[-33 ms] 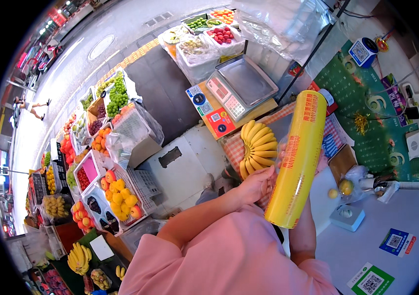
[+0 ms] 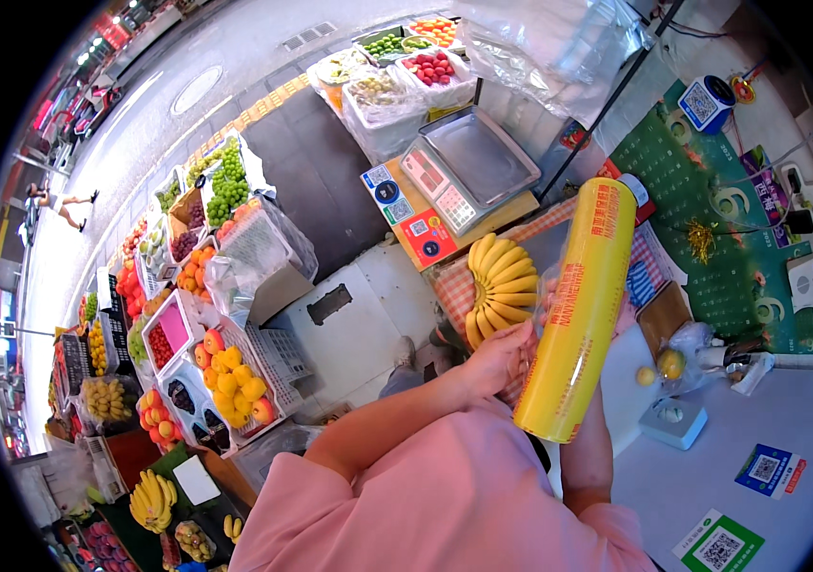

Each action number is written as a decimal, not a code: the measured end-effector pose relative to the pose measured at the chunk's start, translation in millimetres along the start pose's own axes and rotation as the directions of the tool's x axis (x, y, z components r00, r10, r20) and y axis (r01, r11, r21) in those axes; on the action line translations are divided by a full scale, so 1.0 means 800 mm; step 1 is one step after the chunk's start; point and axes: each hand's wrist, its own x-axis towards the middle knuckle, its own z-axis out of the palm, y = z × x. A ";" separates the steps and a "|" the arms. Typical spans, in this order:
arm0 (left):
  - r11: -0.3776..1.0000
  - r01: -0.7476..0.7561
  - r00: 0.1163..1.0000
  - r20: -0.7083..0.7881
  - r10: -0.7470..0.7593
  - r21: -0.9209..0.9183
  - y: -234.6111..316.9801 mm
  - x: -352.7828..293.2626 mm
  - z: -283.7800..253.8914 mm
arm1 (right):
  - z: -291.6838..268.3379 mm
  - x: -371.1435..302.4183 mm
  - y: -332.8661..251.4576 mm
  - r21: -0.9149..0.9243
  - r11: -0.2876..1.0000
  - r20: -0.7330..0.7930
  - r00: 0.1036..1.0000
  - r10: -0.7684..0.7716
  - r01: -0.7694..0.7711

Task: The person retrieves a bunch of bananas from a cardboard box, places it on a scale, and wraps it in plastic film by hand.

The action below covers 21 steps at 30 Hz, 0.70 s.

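Note:
A large yellow roll of cling film (image 2: 573, 315) with red print stands tilted in front of me, its upper end leaning to the right. My left hand (image 2: 502, 357) is at its left side, fingers curled in against the roll; what they pinch is hidden. My right forearm (image 2: 588, 458) runs up behind the roll's lower end, and the roll hides my right hand. Just beyond my left hand a bunch of yellow bananas (image 2: 502, 284) lies on a red-checked cloth (image 2: 451, 291).
A weighing scale (image 2: 473, 167) stands on a wooden board beyond the bananas. Fruit crates (image 2: 235, 381) line the left side. At right, a white table (image 2: 759, 400) holds a small pale box (image 2: 673, 422) and a bagged fruit (image 2: 671, 362). A person (image 2: 61, 205) is on the street.
The upper end of the cling film roll has shifted very slightly to the right. My left hand stays in place.

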 end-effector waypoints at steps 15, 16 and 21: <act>0.989 -0.084 0.932 -0.341 0.121 0.123 0.131 -0.037 0.076 | 0.037 -0.007 0.003 -0.267 0.962 -0.384 0.921 -0.061 -0.048; 0.975 -0.087 0.922 -0.353 0.157 0.207 0.130 -0.030 0.066 | 0.032 -0.006 0.001 -0.288 0.955 -0.393 0.918 -0.056 -0.065; 0.870 -0.270 0.754 -0.472 0.458 0.412 0.112 0.004 0.020 | 0.021 -0.007 -0.017 -0.291 0.956 -0.350 0.934 -0.076 -0.031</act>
